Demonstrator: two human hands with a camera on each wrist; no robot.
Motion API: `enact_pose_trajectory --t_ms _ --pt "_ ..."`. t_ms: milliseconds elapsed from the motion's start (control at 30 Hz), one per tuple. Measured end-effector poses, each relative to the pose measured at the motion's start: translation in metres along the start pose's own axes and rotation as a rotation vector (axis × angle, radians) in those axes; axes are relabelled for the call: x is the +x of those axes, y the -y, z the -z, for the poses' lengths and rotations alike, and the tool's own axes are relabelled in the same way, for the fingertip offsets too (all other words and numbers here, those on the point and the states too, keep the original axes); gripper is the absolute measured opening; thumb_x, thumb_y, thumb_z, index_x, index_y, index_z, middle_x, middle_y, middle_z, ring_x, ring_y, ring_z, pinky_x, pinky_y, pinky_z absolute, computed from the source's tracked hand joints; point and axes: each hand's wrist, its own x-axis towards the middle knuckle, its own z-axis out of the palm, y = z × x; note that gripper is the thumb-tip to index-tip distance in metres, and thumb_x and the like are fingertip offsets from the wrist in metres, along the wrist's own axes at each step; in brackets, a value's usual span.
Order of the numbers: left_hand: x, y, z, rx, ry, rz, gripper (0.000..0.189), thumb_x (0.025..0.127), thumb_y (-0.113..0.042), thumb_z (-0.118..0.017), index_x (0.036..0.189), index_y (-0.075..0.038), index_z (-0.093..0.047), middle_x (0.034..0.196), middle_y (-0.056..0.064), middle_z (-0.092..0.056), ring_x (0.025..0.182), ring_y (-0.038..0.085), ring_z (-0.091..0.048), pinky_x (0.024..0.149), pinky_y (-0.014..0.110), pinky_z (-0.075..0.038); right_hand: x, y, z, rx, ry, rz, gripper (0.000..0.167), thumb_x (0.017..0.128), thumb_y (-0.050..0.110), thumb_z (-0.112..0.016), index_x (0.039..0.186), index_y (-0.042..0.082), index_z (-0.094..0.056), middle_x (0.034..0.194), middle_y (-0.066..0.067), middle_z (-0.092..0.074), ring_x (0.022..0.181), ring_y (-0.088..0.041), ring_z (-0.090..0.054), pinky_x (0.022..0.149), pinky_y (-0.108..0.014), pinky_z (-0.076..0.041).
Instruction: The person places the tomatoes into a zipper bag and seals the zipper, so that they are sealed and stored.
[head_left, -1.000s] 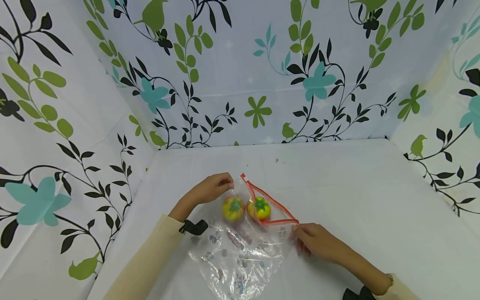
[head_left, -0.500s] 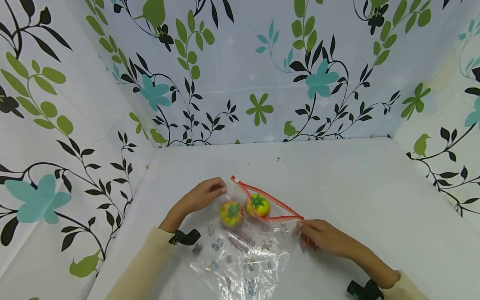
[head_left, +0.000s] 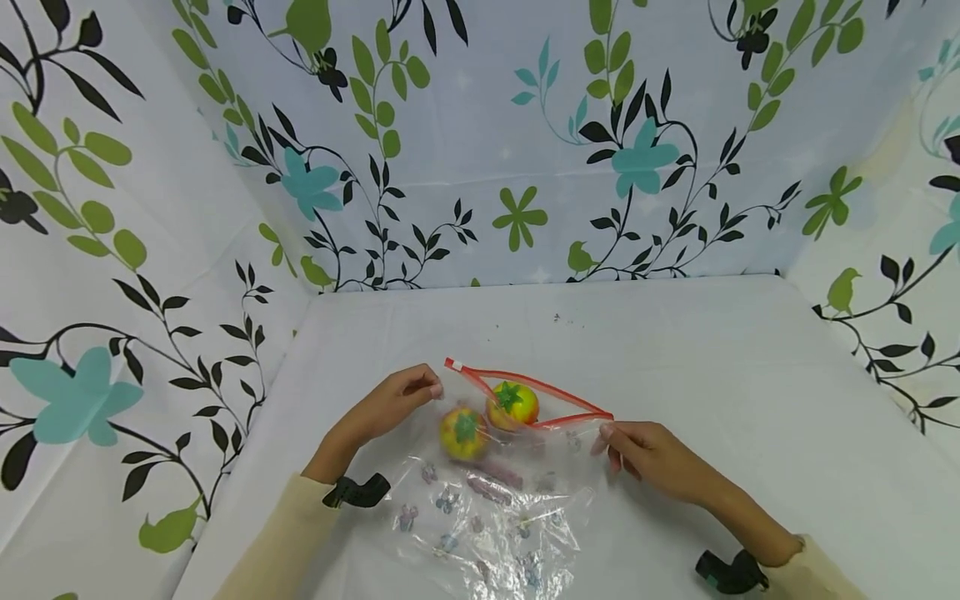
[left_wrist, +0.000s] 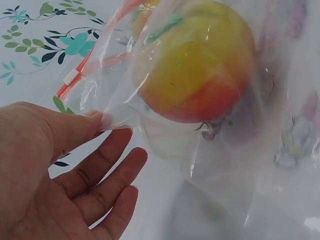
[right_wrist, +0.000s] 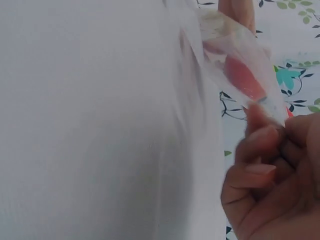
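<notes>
A clear printed zip bag (head_left: pixel 517 521) with a red slider zip (head_left: pixel 551 382) lies over the white table, its mouth spread apart. My left hand (head_left: pixel 390 406) pinches the bag's left edge between thumb and forefinger; in the left wrist view its other fingers (left_wrist: pixel 107 200) hang loosely bent. At the right corner, just below the zip, my right hand (head_left: pixel 652 454) pinches the plastic. Inside sits a yellow-and-red tomato-like fruit (head_left: pixel 464 433) with a green top. A second such fruit (head_left: pixel 514 404) shows at the opening. Below them lies a purplish elongated thing (head_left: pixel 491 482), blurred by the plastic.
The white table (head_left: pixel 735 358) extends behind and to the right of the bag. Leaf-patterned cloth (head_left: pixel 517 150) hangs at the back and both sides. A black strap mount (head_left: pixel 356 492) sits on the left wrist, another black mount (head_left: pixel 731 572) on the right.
My left hand has drawn left and slightly toward me, and my right hand has moved a little right and up. The bag's mouth has stretched wider, its slider end shifting left.
</notes>
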Motion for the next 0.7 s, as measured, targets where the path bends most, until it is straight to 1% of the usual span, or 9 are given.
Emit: enact_pose_trajectory --t_ms 67,133,200,267,333,433,567,633,700 --pt "-0.005 0.001 -0.002 0.000 0.002 -0.004 0.015 0.109 -0.026 -0.060 0.109 -0.012 -0.067 0.109 0.007 -0.068 0.104 0.024 -0.060 0.091 0.034 -0.050 0.003 0.000 0.001 -0.015 -0.063 0.008 0.031 0.113 0.028 -0.052 0.097 0.013 -0.075 0.073 -0.004 -0.062 0.057 -0.009 -0.050 0.055 -0.026 -0.044" --pt "-0.010 0.000 -0.005 0.014 0.013 -0.013 0.015 0.109 -0.025 -0.061 0.109 -0.011 -0.067 0.109 0.008 -0.068 0.103 0.023 -0.060 0.089 0.031 -0.050 0.006 0.000 0.001 -0.035 -0.108 0.012 0.030 0.111 0.029 -0.056 0.092 0.014 -0.073 0.070 -0.004 -0.061 0.056 -0.008 -0.048 0.053 -0.025 -0.042" --pt "-0.013 -0.001 -0.008 0.029 0.034 -0.015 0.015 0.109 -0.024 -0.062 0.109 -0.009 -0.067 0.109 0.009 -0.068 0.103 0.023 -0.062 0.090 0.032 -0.050 0.008 0.000 0.002 -0.052 -0.134 0.012 0.028 0.110 0.029 -0.058 0.090 0.015 -0.072 0.070 -0.003 -0.060 0.056 -0.008 -0.048 0.052 -0.025 -0.041" --pt "-0.014 -0.003 -0.010 0.046 0.056 -0.014 0.016 0.108 -0.023 -0.062 0.109 -0.008 -0.067 0.109 0.010 -0.068 0.104 0.022 -0.063 0.093 0.035 -0.051 0.010 -0.002 0.003 -0.063 -0.143 0.012 0.026 0.110 0.029 -0.059 0.091 0.016 -0.071 0.072 -0.003 -0.061 0.057 -0.008 -0.048 0.052 -0.025 -0.041" --pt "-0.015 -0.005 -0.011 0.068 0.073 -0.005 0.016 0.108 -0.023 -0.062 0.107 -0.007 -0.067 0.109 0.008 -0.069 0.105 0.020 -0.064 0.094 0.037 -0.051 0.011 -0.004 0.003 -0.067 -0.137 0.005 0.023 0.109 0.029 -0.060 0.093 0.017 -0.071 0.074 -0.003 -0.062 0.058 -0.009 -0.049 0.053 -0.025 -0.042" --pt "-0.015 -0.009 -0.013 0.092 0.083 0.012 0.017 0.107 -0.027 -0.064 0.105 -0.011 -0.067 0.107 0.006 -0.070 0.103 0.017 -0.064 0.092 0.038 -0.051 0.014 -0.006 0.003 -0.067 -0.119 -0.003 0.022 0.109 0.030 -0.061 0.093 0.017 -0.069 0.075 -0.003 -0.063 0.062 -0.009 -0.050 0.055 -0.025 -0.043" --pt "-0.013 -0.010 -0.015 0.117 0.091 -0.014 0.020 0.108 -0.031 -0.062 0.105 -0.012 -0.067 0.104 0.006 -0.069 0.095 0.016 -0.061 0.084 0.033 -0.050 0.016 -0.008 0.003 -0.049 -0.079 0.005 0.019 0.108 0.028 -0.062 0.096 0.015 -0.068 0.077 -0.004 -0.063 0.065 -0.010 -0.051 0.057 -0.024 -0.045" --pt "-0.013 -0.009 -0.016 0.118 0.095 -0.030 0.021 0.109 -0.030 -0.061 0.105 -0.011 -0.066 0.102 0.008 -0.068 0.091 0.016 -0.058 0.081 0.031 -0.049 0.016 -0.009 0.003 -0.032 -0.057 0.018 0.016 0.108 0.025 -0.062 0.097 0.014 -0.068 0.078 -0.005 -0.062 0.065 -0.009 -0.051 0.058 -0.025 -0.045" --pt "-0.013 -0.008 -0.016 0.119 0.088 -0.040 0.021 0.109 -0.030 -0.061 0.104 -0.010 -0.066 0.099 0.009 -0.066 0.089 0.016 -0.056 0.078 0.030 -0.047 0.016 -0.010 0.003 -0.019 -0.038 0.033 0.018 0.108 0.024 -0.062 0.096 0.013 -0.067 0.077 -0.006 -0.062 0.064 -0.009 -0.050 0.057 -0.025 -0.044"
